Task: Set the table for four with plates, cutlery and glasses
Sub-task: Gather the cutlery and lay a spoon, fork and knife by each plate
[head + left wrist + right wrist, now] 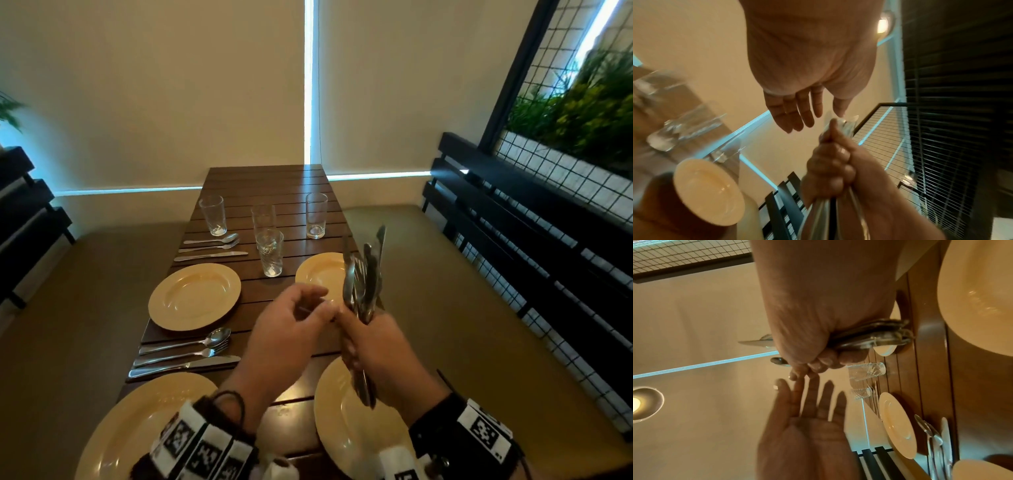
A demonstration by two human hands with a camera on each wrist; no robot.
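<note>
Slatted wooden surface (263,185) runs from 6 to 12 o'clock between padded benches and carries four yellow plates (194,295); both left-side places already have spoon, fork and knife (186,353), while four glasses (270,253) stand grouped toward 12. Right hand (380,356) is clenched round the remaining cutlery bundle (363,284), long axis near upright, heads pointing to 12 o'clock above the right-side plates, judged held as stock for those two places. Left hand (291,325), fingers relaxed and empty, reaches toward 3 o'clock at the bundle, apparently to draw one piece.
</note>
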